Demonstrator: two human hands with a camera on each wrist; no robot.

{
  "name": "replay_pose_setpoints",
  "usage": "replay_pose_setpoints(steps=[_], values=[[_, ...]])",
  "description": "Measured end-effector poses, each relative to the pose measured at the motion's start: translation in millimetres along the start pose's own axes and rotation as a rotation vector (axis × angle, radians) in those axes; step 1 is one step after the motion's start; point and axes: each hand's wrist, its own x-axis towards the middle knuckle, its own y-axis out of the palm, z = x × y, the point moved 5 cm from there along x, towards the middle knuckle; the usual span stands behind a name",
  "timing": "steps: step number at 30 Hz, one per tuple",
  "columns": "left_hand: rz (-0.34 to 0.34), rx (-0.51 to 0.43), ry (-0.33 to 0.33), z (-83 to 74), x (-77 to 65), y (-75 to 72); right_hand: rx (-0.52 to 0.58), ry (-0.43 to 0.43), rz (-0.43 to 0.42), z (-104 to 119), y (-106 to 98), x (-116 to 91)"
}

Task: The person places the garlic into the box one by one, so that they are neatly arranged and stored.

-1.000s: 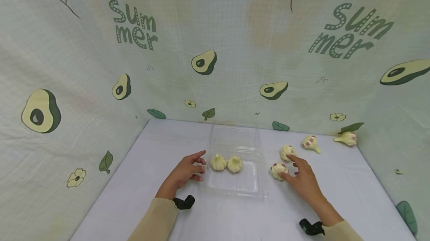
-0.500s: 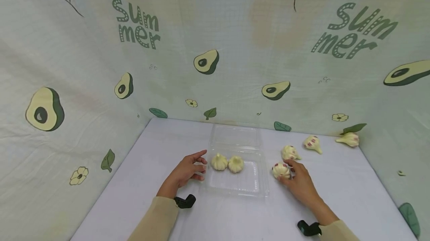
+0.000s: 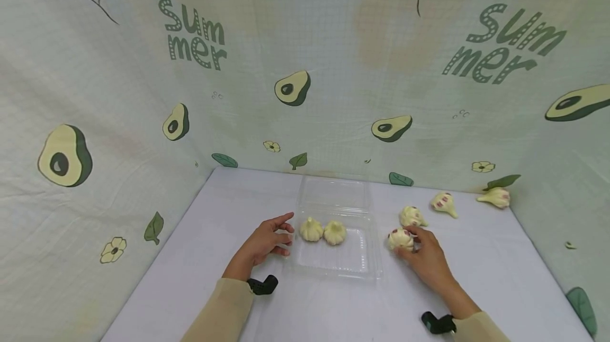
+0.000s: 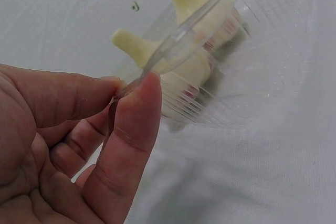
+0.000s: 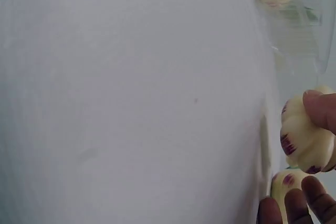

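A clear plastic clamshell box (image 3: 329,272) lies with its lid (image 3: 334,194) folded back. Inside it, side by side, sit two garlic bulbs, one on the left (image 3: 311,230) and one on the right (image 3: 335,233). My left hand (image 3: 267,242) is at the box's left side; in the left wrist view its thumb and a finger pinch the rim (image 4: 181,40). To the right of the box, my right hand (image 3: 431,265) grips a purple-spotted garlic bulb (image 3: 399,239) between thumb and fingers. The right wrist view shows the thumb pressed on this bulb (image 5: 302,135).
Just behind the gripped bulb lies another garlic bulb (image 3: 412,216). Farther back are a bulb (image 3: 444,203) and, near the right corner, one more bulb (image 3: 496,198). A printed cloth wall (image 3: 333,135) closes off the back and sides of the white table (image 3: 238,194).
The fingers of my right hand have closed round the nearest bulb, which has turned and shifted slightly right. The bulb behind it has turned, its stem now pointing right. My left hand stays put.
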Motion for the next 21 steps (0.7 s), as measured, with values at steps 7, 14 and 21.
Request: replay_pose_setpoints(steps=[7, 14, 21], values=[[-0.011, 0.011, -0.01, -0.5, -0.2, 0.4, 0.093, -0.074, -0.069, 11.5, -15.1, -0.9], [-0.015, 0.017, -0.009, -1.0, -1.1, 1.2, 0.118, -0.083, -0.086, 23.6, -28.7, -3.8], [-0.013, 0.015, -0.019, 0.3, -2.5, 1.9, 0.213, -0.008, -0.086, 24.8, -39.4, -6.4]])
